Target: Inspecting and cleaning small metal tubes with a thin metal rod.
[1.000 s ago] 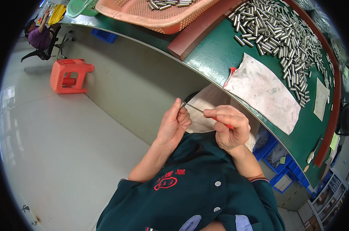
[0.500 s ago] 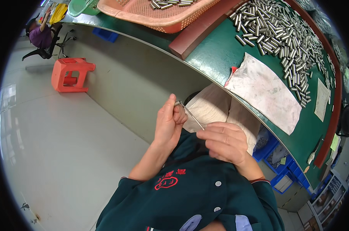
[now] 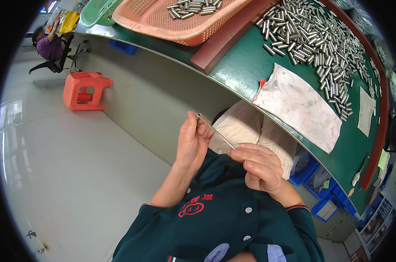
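Over my lap, my left hand [image 3: 191,142] is closed, thumb up, pinching a small metal cylinder [image 3: 198,115] that is mostly hidden by the fingers. A thin metal rod [image 3: 219,133] slants from that cylinder down to my right hand [image 3: 260,167], whose fingers and thumb grip its lower end. The rod's upper tip meets the cylinder; whether it is inside or only touching, I cannot tell. On the green table lies a large heap of similar short metal cylinders [image 3: 320,48], with a stained white cloth [image 3: 300,109] at the near edge.
An orange mesh basket [image 3: 163,28] holding several cylinders stands at the table's far left, by a green basket [image 3: 92,15]. Dark red rails [image 3: 215,50] border the heap. Blue bins [image 3: 326,205] sit below the table at right. A red stool [image 3: 84,91] and a seated person [image 3: 49,46] are at left.
The rod's upper end now lines up with the cylinder in my left hand. My right-hand fingers have curled more, the thumb now showing. The view has shifted slightly.
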`<move>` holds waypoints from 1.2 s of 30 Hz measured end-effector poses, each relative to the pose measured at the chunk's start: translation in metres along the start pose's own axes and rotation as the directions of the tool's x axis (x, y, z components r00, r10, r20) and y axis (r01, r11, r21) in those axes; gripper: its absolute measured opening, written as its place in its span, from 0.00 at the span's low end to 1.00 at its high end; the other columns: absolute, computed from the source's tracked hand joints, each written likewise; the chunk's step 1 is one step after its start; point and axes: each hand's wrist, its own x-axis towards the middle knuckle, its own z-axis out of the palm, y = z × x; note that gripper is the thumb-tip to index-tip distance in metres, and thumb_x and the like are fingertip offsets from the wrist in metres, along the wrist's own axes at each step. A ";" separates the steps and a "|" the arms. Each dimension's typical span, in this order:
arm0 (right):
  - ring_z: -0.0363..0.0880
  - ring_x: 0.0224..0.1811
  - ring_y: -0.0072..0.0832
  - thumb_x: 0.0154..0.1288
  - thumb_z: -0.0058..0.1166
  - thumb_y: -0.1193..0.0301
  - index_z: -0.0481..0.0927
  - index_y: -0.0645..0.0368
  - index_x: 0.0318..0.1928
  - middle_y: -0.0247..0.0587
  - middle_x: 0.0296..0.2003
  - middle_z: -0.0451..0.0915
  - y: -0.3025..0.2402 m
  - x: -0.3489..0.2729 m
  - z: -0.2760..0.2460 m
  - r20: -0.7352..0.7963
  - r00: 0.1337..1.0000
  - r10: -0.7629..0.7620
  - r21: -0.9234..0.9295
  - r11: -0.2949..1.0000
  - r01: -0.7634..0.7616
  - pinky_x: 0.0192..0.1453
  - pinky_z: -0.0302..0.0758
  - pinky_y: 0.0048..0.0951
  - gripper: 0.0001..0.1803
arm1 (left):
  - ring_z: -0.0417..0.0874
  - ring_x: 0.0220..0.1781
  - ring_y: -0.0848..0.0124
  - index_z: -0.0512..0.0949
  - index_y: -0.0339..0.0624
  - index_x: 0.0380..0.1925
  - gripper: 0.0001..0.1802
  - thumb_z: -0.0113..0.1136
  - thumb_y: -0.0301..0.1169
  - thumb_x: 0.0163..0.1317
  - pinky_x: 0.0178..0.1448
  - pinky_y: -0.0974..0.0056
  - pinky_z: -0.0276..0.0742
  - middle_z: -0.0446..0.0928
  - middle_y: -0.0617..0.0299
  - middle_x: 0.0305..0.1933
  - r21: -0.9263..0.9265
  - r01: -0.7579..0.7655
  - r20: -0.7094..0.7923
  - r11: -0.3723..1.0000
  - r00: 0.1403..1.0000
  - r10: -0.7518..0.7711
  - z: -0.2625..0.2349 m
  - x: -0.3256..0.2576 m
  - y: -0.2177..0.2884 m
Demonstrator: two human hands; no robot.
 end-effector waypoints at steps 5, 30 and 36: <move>0.79 0.31 0.38 0.64 0.42 0.64 0.66 0.62 0.41 0.49 0.33 0.78 -0.011 -0.008 -0.026 -0.240 0.968 -0.076 -0.074 0.995 0.060 0.36 0.77 0.35 0.13 | 0.62 0.25 0.79 0.70 0.39 0.30 0.10 0.48 0.35 0.62 0.33 0.74 0.59 0.64 0.68 0.23 0.103 -0.049 -0.066 0.993 0.996 0.056 0.014 0.000 0.003; 0.73 0.25 0.27 0.68 0.33 0.64 0.70 0.63 0.38 0.47 0.29 0.75 -0.002 -0.003 -0.102 -0.921 0.333 0.204 0.151 0.972 -0.178 0.30 0.72 0.23 0.15 | 0.79 0.29 0.68 0.70 0.33 0.38 0.09 0.48 0.26 0.60 0.36 0.70 0.75 0.76 0.50 0.34 0.399 -0.210 0.294 0.892 0.951 0.092 0.087 0.013 0.033; 0.72 0.26 0.24 0.68 0.34 0.62 0.71 0.62 0.38 0.44 0.30 0.75 -0.003 -0.008 -0.104 -0.896 0.375 0.238 0.196 0.969 -0.148 0.33 0.70 0.22 0.16 | 0.63 0.28 0.76 0.71 0.35 0.42 0.12 0.44 0.30 0.62 0.36 0.72 0.60 0.64 0.65 0.25 0.391 -0.111 0.196 0.914 0.980 0.036 0.058 0.010 0.031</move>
